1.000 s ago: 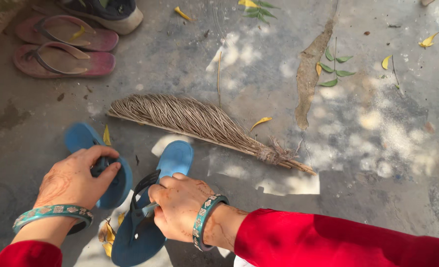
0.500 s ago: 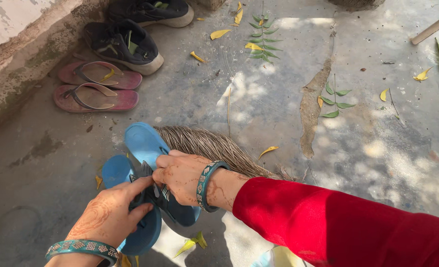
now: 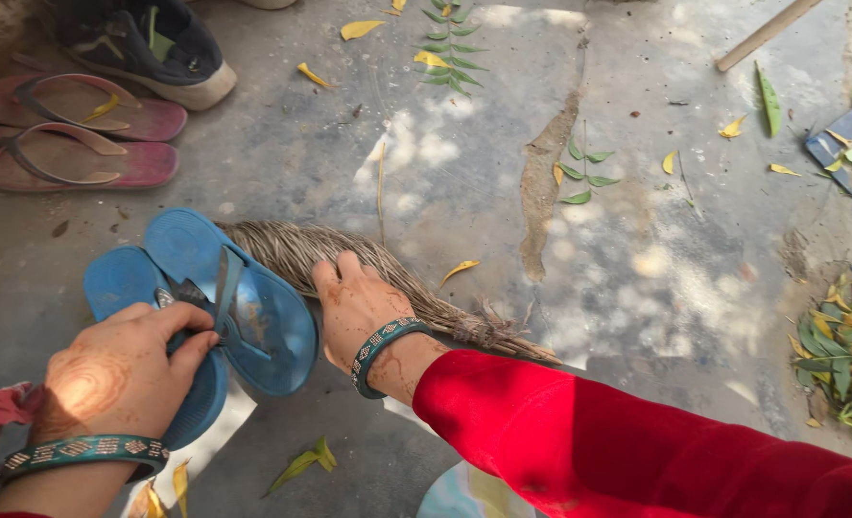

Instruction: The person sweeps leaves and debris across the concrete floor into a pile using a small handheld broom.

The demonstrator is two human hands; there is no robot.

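My left hand [image 3: 114, 369] is closed around the straps of two blue flip-flops, one [image 3: 268, 331] lying over the other [image 3: 119, 283], both lifted a little off the concrete floor. My right hand [image 3: 354, 307] lies palm down with fingers stretched over the bristles of a straw broom [image 3: 277, 245]. The broom lies flat on the floor, and its bound end [image 3: 479, 331] points right, partly behind my red sleeve. Both wrists wear teal beaded bangles.
A pair of pink flip-flops [image 3: 71, 158] and a dark sneaker [image 3: 157, 48] sit at the upper left. Yellow and green leaves are scattered about, with a heap [image 3: 843, 350] at the right edge. A wooden stick [image 3: 767, 34] lies at the top right.
My right hand let go of its blue flip-flop and moved onto the broom. My left hand now grips both flip-flops together. The view shifted left and down.
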